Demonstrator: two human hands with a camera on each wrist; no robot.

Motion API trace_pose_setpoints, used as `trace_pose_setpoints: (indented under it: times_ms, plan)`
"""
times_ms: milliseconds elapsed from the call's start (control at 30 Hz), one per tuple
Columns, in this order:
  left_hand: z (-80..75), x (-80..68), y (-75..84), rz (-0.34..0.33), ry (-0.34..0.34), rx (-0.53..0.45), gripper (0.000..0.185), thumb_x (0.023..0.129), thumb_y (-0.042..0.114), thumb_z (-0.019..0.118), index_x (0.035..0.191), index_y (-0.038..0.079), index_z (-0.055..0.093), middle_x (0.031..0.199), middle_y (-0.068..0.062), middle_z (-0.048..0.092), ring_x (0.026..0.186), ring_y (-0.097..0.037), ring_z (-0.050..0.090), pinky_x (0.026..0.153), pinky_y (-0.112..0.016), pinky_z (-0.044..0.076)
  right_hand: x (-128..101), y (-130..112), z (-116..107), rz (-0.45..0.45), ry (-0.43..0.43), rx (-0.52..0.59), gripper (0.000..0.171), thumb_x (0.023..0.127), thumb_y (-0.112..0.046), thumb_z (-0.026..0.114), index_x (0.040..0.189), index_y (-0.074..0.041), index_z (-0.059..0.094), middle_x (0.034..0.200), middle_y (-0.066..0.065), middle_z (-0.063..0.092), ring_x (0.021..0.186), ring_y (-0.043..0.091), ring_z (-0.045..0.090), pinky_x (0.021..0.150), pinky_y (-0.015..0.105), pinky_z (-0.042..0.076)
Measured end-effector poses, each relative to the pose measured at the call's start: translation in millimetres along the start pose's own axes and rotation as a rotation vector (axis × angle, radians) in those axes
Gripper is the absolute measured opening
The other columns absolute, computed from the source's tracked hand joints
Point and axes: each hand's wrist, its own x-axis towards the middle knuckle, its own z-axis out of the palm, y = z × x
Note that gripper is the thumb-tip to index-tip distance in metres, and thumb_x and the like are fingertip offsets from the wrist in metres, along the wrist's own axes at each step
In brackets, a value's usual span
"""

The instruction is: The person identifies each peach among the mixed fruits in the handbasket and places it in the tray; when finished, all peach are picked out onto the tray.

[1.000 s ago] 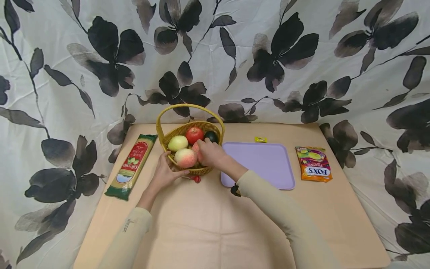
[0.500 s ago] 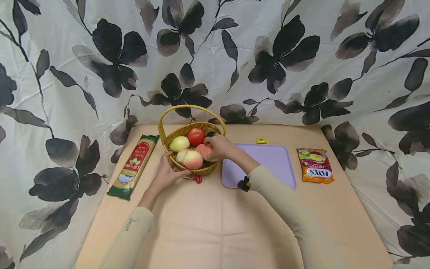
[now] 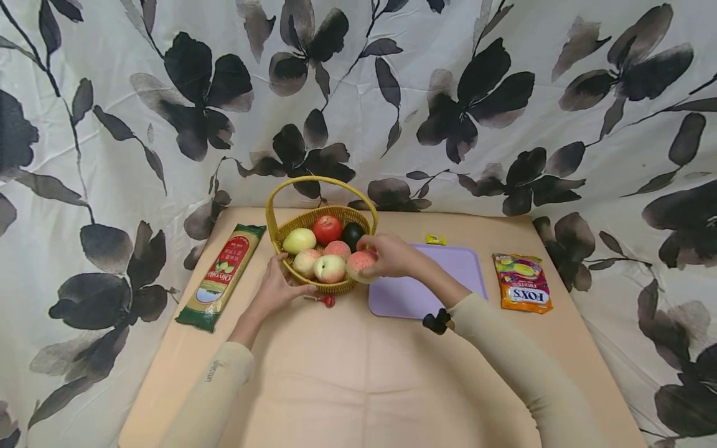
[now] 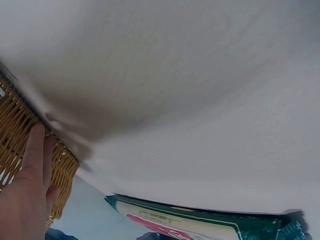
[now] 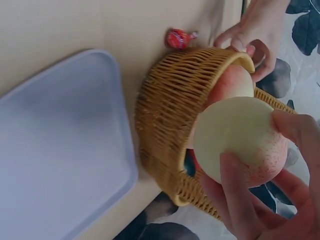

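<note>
gripping a peach over the basket rim

right hand (image 3: 392, 256) is curling its fingers round a peach (image 3: 360, 263) just above the wicker basket's (image 3: 330, 287) right edge (beside the purple tray (image 3: 448, 274)); left hand (image 3: 278, 287) is pressing relaxed fingers against the basket's front.

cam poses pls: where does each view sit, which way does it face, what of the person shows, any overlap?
Head: sits above, looks forward and down at the table; both sleeves, left hand and right hand show.
Left wrist: sits low beside the basket, looks along the cloth backdrop; only the hand's fingers show.
Right wrist: looks past the peach it grips, onto the purple tray; fingers show.
Shared: basket appears in all three views; the peach in the head and right wrist views.
</note>
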Motion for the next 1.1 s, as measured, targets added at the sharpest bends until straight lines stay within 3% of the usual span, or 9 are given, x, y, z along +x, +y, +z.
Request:
trace_pose_setpoints:
  times_ms: [200,533,867,1100]
  plan:
    - [-2.7,0.6,0.7,-0.003,-0.005,0.007,0.124,0.076,0.042,0.093,0.16,0.002,0.011,0.163,-0.029,0.022,0.151,-0.047,0.036,0.123,-0.055,0.039,-21,12,5,0.011,-0.049,0.015,0.058,0.087,-0.029,0.079,0.142,-0.016,0.064,0.112,0.012,0.064,0.1,0.023,0.054,0.075,0.029,0.047]
    - [-1.9,1.3,-0.7,-0.009,-0.01,0.016,0.123,0.076,0.042,0.093,0.16,0.002,0.012,0.162,-0.029,0.023,0.15,-0.047,0.037,0.122,-0.054,0.041,-41,44,24,0.072,-0.095,0.033,0.053,0.088,-0.029,0.081,0.137,-0.016,0.064,0.103,0.008,0.064,0.095,0.021,0.055,0.071,0.027,0.048]
    - [-0.7,1.4,0.2,-0.003,-0.006,0.029,0.12,0.078,0.041,0.092,0.159,0.002,0.012,0.16,-0.029,0.024,0.148,-0.046,0.039,0.121,-0.055,0.042,-44,62,54,0.11,-0.151,0.066,0.051,0.087,-0.021,0.082,0.134,-0.017,0.062,0.106,0.009,0.062,0.097,0.022,0.054,0.078,0.032,0.049]
    - [-0.6,1.3,-0.5,-0.004,-0.004,0.03,0.121,0.078,0.041,0.093,0.159,0.001,0.013,0.16,-0.029,0.023,0.15,-0.045,0.036,0.123,-0.055,0.04,-36,65,68,0.104,-0.162,0.025,0.053,0.085,-0.021,0.083,0.133,-0.016,0.062,0.105,0.008,0.063,0.096,0.021,0.052,0.077,0.031,0.046]
